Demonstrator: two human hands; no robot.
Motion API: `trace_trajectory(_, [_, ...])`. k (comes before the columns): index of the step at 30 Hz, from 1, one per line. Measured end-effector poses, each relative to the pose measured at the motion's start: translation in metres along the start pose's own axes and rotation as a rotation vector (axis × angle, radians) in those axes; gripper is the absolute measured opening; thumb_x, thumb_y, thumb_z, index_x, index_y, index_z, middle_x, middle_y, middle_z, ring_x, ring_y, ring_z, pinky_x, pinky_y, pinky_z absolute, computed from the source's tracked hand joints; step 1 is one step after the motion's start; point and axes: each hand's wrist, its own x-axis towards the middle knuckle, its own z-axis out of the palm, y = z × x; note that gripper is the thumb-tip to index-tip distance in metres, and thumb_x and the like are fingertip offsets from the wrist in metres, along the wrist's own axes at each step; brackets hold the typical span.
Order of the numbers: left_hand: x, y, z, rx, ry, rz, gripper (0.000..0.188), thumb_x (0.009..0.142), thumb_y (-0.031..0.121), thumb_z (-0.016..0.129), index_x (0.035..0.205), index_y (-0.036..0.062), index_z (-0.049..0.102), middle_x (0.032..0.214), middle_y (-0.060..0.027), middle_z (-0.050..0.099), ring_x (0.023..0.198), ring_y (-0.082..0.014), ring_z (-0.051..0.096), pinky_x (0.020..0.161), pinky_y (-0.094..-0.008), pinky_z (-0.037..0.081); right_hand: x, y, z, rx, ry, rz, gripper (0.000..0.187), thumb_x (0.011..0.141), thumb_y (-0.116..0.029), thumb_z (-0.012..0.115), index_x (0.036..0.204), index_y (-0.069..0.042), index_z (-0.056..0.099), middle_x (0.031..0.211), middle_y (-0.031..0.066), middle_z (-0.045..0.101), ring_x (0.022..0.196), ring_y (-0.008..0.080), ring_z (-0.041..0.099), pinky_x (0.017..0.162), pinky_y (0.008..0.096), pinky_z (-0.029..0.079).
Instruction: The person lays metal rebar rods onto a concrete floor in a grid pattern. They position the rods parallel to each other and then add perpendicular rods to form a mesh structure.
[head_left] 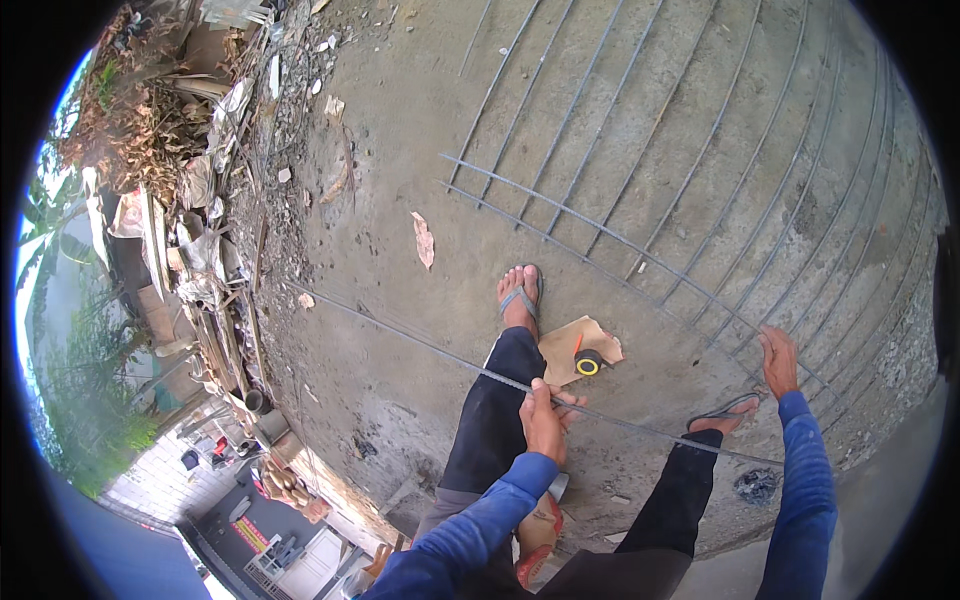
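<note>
"Grip status, left to right?"

"Left hand (543, 428) was wrapped around a long metal rod (505, 381), thumb on top. Right hand (779, 360) had half-bent fingers at the rod grid (640, 249); couldn't tell if they pinched anything."

"Where was the held rod?"

"Slanted across in front of the legs, apart from the grid. Left end pointed toward the junk pile (205, 330), right end reached the right sleeve (808, 465)."

"How far along?"

"Many rods lay side by side already, at least one crossing near their ends. Held rod wasn't among them, so partway, I'd judge. Ties at the crossings: too small to tell."

"Edges, room?"

"Junk pile bounded the left. Next, concrete ground (400, 120) with a dry leaf (423, 240), then the left foot (518, 285). Tape measure (588, 362) sat on a brown sheet (604, 345) between the feet. Right foot (735, 410) was tight against the grid's near edge. Most room: between junk and grid."
</note>
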Motion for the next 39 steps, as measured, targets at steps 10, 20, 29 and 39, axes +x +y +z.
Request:
trace_trajectory(10, [0.0, -0.029, 0.011, 0.081, 0.07, 0.042, 0.042, 0.109, 0.048, 0.042, 0.096, 0.009, 0.048, 0.081, -0.0076, 0.06, 0.084, -0.0294, 0.071, 0.078, -0.0408, 0.058, 0.011, 0.052, 0.075, 0.119, 0.011, 0.069, 0.023, 0.093, 0.0, 0.055, 0.11, 0.002, 0.07, 0.119, 0.0245, 0.068, 0.118, 0.0451, 0.059, 0.104, 0.0496, 0.044])
trace_trajectory(20, [-0.003, -0.039, 0.017, 0.139, 0.043, 0.018, 0.043, 0.109, 0.049, 0.042, 0.095, 0.009, 0.049, 0.079, -0.0077, 0.061, 0.08, -0.029, 0.072, 0.073, -0.0378, 0.059, 0.039, 0.093, 0.103, 0.122, 0.013, 0.043, 0.03, 0.093, -0.002, 0.052, 0.117, 0.001, 0.069, 0.125, 0.0231, 0.067, 0.121, 0.0431, 0.059, 0.108, 0.0477, 0.044])
trace_trajectory(29, [0.007, -0.04, 0.008, 0.096, 0.008, 0.041, 0.042, 0.106, 0.051, 0.049, 0.093, 0.0114, 0.053, 0.08, -0.0052, 0.062, 0.079, -0.0262, 0.069, 0.073, -0.0373, 0.059, 0.05, 0.071, 0.094, 0.07, 0.093, -0.038, 0.021, 0.098, -0.016, 0.059, 0.112, -0.004, 0.067, 0.109, 0.0221, 0.068, 0.106, 0.0428, 0.062, 0.092, 0.0503, 0.047])
trace_trajectory(39, [0.003, -0.042, 0.025, 0.14, -0.07, 0.06, 0.038, 0.106, 0.046, 0.051, 0.092, 0.0107, 0.057, 0.082, -0.0043, 0.064, 0.081, -0.0241, 0.07, 0.078, -0.0371, 0.062, 0.021, 0.073, 0.093, 0.101, 0.175, 0.055, 0.009, 0.095, -0.015, 0.064, 0.1, -0.011, 0.07, 0.084, 0.0145, 0.066, 0.084, 0.0366, 0.064, 0.079, 0.0502, 0.047])
